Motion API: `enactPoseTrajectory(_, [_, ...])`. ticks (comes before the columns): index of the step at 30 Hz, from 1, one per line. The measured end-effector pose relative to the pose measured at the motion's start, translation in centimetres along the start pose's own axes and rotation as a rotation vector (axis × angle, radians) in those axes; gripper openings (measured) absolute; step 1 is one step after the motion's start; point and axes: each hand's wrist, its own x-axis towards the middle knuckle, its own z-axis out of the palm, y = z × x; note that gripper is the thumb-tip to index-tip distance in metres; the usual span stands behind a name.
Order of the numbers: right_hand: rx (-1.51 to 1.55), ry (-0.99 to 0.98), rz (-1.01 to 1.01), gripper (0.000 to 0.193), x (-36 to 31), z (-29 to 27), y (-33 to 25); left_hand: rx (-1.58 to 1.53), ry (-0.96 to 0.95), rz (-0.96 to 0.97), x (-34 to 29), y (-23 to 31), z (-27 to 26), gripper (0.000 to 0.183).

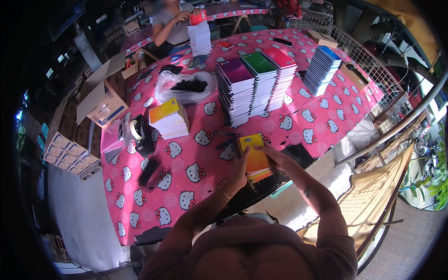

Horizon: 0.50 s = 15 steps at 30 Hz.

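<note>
A yellow-orange spiral notebook (254, 156) is between my two hands at the table's near edge, its black coil along one side. My left hand (240, 171) grips its left side, thumb along the cover. From the right, my right hand (275, 156) holds its other edge, fingers reaching onto the cover near the top. More yellow-orange sheets show under its lower end. Beyond my hands rise tall stacks of spiral notebooks with purple (235, 71), green (258, 63) and red (279, 58) covers. A stack of yellow-covered paper blocks (169, 122) stands to the left.
Loose black coils (154, 172) lie left, near a tape dispenser (141, 134). A clear plastic bag (163, 88) contains black coils. A blue-topped notebook stack (322, 70) stands right. Cardboard boxes (105, 105) line the left side. Across the table, a person (173, 25) handles a red-covered stack (199, 39).
</note>
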Motion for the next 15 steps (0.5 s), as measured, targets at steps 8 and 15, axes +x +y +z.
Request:
enactPoseTrajectory(8, [-0.061,0.048,-0.278,0.1,-2.2,2.5,2.6,-0.094,-0.297,-0.166,0.7,2.9,-2.7,0.062])
enactPoseTrajectory(15, [-0.512,0.634,-0.696,0.111,-5.5,5.9,9.4,0.029,-0.369,-0.342,-1.4,4.1,-2.5,0.085])
